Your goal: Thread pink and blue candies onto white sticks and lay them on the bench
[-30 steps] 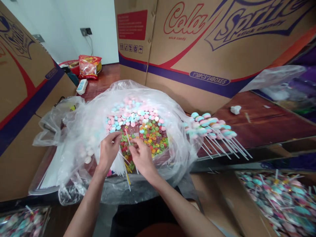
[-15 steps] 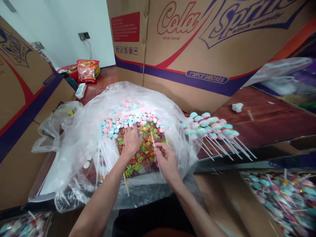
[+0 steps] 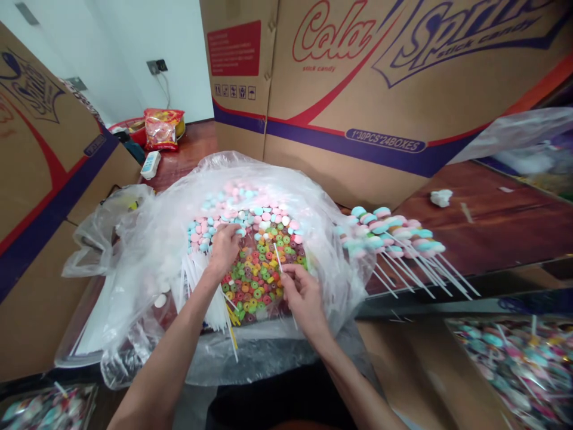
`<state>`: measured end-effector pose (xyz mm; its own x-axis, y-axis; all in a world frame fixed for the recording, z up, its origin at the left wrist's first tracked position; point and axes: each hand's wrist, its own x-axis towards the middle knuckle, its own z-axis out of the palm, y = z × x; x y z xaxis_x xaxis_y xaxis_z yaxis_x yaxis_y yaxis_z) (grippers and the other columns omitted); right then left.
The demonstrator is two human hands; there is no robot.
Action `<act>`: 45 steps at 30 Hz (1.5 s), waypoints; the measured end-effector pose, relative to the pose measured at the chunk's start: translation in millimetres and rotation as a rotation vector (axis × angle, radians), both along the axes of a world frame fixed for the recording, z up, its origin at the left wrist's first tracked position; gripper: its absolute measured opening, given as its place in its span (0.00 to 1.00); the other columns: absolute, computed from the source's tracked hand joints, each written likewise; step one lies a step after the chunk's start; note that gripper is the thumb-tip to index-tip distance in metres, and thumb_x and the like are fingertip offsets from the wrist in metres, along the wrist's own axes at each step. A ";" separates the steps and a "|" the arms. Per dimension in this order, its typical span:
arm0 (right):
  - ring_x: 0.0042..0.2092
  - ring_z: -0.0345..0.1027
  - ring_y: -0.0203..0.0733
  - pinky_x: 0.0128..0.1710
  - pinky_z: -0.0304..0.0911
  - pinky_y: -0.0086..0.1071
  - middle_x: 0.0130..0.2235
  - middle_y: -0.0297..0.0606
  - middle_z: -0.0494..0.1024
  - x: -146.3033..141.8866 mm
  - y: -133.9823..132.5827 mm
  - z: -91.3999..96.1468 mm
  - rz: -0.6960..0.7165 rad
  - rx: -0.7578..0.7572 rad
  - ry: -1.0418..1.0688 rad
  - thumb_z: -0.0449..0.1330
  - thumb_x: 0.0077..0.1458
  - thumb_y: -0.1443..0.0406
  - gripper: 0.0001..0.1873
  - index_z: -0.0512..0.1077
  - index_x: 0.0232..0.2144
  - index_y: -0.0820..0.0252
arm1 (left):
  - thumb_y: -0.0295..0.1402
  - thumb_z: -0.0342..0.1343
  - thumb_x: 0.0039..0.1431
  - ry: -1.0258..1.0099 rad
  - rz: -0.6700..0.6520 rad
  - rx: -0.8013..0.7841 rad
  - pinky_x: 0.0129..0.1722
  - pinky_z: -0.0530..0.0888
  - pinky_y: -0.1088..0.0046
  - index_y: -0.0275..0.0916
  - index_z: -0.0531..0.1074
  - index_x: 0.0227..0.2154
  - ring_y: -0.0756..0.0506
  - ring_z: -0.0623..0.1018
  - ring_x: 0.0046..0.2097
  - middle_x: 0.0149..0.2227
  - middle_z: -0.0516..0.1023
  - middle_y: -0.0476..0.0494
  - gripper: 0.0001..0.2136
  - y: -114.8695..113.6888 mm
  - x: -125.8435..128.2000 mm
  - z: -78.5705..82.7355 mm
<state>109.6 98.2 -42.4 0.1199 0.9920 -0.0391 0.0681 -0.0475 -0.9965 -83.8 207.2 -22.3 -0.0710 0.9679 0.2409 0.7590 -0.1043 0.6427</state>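
Observation:
My right hand (image 3: 303,295) pinches a thin white stick (image 3: 277,257), its upper end pointing up and bare. Reaching into the open plastic bag (image 3: 322,239), my left hand (image 3: 224,248) has its fingertips closed on a light-blue marshmallow (image 3: 240,232). Pink, blue and white round marshmallows (image 3: 268,214) lie spread at the back of the bag. In front of them is a layer of small colourful ring candies (image 3: 257,278). A bundle of white sticks (image 3: 203,292) lies beside my left forearm.
Filled marshmallow sticks (image 3: 394,233) lie piled at the right table edge. Large cardboard boxes (image 3: 313,107) stand behind and at the left. More wrapped candy fills a box (image 3: 514,358) at lower right. A red candy packet (image 3: 163,128) sits at the back.
My left hand has moved slightly left from the ring candies and now pinches a blue marshmallow. My right hand still holds the stick in nearly the same place. The view has shifted slightly.

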 end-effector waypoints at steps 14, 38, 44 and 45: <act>0.21 0.57 0.32 0.18 0.53 0.26 0.25 0.30 0.69 0.7 3.8 5.7 0.101 0.008 0.051 0.56 0.59 0.58 0.10 0.70 0.35 0.58 | 0.23 0.54 0.54 -0.031 -0.127 -0.015 0.45 0.73 0.66 0.39 0.76 0.45 0.45 0.76 0.39 0.40 0.76 0.41 0.16 -11.9 11.5 -0.1; 0.22 0.57 0.35 0.22 0.54 0.28 0.19 0.30 0.65 -32.0 -8.1 25.5 0.219 0.068 -0.063 0.53 0.59 0.60 0.16 0.78 0.37 0.61 | 0.29 0.56 0.60 -0.384 -0.081 0.098 0.45 0.75 0.68 0.43 0.80 0.43 0.45 0.78 0.43 0.41 0.81 0.44 0.11 -86.0 7.6 8.4; 0.20 0.57 0.34 0.21 0.53 0.28 0.19 0.29 0.64 -39.3 -11.8 26.2 0.201 0.038 0.000 0.52 0.59 0.58 0.15 0.74 0.32 0.60 | 0.28 0.52 0.63 -0.204 -0.109 0.133 0.39 0.75 0.72 0.42 0.79 0.46 0.47 0.77 0.37 0.39 0.79 0.43 0.13 -102.4 19.0 13.6; 0.21 0.57 0.34 0.21 0.53 0.28 0.19 0.29 0.64 -39.0 -10.9 26.7 0.191 0.047 -0.012 0.52 0.59 0.58 0.14 0.73 0.31 0.60 | 0.28 0.52 0.64 -0.204 -0.118 0.123 0.39 0.75 0.71 0.42 0.79 0.47 0.47 0.78 0.37 0.40 0.79 0.42 0.14 -104.4 21.5 14.4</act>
<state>70.6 87.3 -15.7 -0.0705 0.9975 0.0081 0.0835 0.0140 -0.9964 -62.3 102.9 -7.9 -0.0184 0.9366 0.3499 0.5927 -0.2716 0.7582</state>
